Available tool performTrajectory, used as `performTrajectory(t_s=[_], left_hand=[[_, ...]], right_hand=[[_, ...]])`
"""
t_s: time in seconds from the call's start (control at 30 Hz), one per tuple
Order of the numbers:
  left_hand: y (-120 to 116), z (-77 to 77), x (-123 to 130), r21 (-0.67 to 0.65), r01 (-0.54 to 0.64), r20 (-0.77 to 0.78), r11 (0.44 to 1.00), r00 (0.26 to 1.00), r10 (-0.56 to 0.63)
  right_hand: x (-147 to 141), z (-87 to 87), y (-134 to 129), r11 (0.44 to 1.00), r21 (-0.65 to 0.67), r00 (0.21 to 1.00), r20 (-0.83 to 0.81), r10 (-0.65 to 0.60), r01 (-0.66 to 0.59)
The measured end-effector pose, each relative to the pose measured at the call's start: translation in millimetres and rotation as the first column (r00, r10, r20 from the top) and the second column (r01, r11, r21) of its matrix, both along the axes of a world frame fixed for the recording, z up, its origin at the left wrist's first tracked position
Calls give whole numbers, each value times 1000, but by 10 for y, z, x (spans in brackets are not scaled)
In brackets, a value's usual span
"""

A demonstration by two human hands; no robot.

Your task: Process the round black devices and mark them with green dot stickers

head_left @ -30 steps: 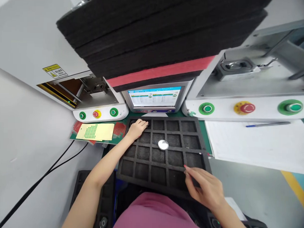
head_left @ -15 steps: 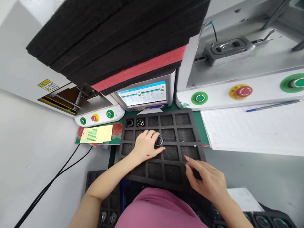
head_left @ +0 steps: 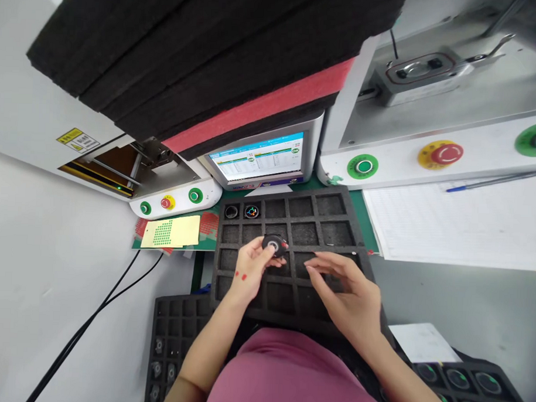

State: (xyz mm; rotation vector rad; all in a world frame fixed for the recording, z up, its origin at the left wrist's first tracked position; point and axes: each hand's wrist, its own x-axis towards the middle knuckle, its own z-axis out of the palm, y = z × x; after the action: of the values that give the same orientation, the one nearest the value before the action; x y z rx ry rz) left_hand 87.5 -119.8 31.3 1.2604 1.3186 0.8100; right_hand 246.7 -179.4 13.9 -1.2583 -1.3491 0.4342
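My left hand (head_left: 251, 265) is closed on a round black watch body (head_left: 271, 246), thumb pressed on the side facing me, where a pale ring shows at the centre. It is held above the black foam tray (head_left: 292, 267), which is divided into square compartments. To the right, my right hand (head_left: 350, 292) hovers over the tray with thumb and fingers apart and nothing between them. Two more round watch bodies lie in the tray's back left compartments: a dark one (head_left: 231, 211) and one with a lit, coloured face (head_left: 252, 211).
Behind the tray stands a monitor (head_left: 261, 157), below a stack of black foam sheets (head_left: 202, 64). A machine with a metal fixture (head_left: 424, 80) is at right, above papers (head_left: 460, 222) and a pen (head_left: 497, 181). Lower foam trays (head_left: 182, 324) hold parts.
My left hand has lifted the watch body out of the tray area and turned it towards me. My right hand has moved left, closer to it. The camera view has shifted slightly.
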Motion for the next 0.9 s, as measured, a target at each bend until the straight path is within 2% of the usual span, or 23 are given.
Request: performTrajectory(t_s=[0.1, 0.17, 0.23, 0.33, 0.47, 0.6, 0.7, 0.77, 0.9], left_hand=[[-247, 113, -14, -19, -55, 147, 998, 988, 57], [-334, 161, -39, 4, -79, 246, 997, 966, 76], [-369, 194, -79, 54, -82, 321, 995, 945, 61], [-377, 230, -163, 125, -37, 301, 991, 954, -2], [-367, 263, -302, 247, 86, 145, 965, 982, -124], [-361, 270, -403, 332, 208, 65, 920, 968, -243], [-374, 263, -417, 341, 218, 66, 915, 965, -255], [-380, 256, -412, 337, 205, 70, 919, 968, -241], [-363, 245, -427, 376, 190, 87, 907, 967, -239]], right_hand=[[-190, 149, 9, 998, -17, 976, -210, 58, -63], [-280, 239, -2, 996, 2, 925, -370, 83, -89], [-339, 306, -20, 995, 17, 883, -460, 97, -100], [-379, 355, -57, 995, -13, 897, -435, 81, -96], [-339, 384, -84, 993, -59, 936, -344, 79, -105], [-233, 428, -35, 951, -56, 908, -319, 272, -305], [-211, 450, 7, 912, -30, 855, -363, 371, -408], [-243, 451, 7, 927, -8, 859, -379, 345, -376], [-346, 427, -44, 983, -48, 934, -322, 151, -176]])
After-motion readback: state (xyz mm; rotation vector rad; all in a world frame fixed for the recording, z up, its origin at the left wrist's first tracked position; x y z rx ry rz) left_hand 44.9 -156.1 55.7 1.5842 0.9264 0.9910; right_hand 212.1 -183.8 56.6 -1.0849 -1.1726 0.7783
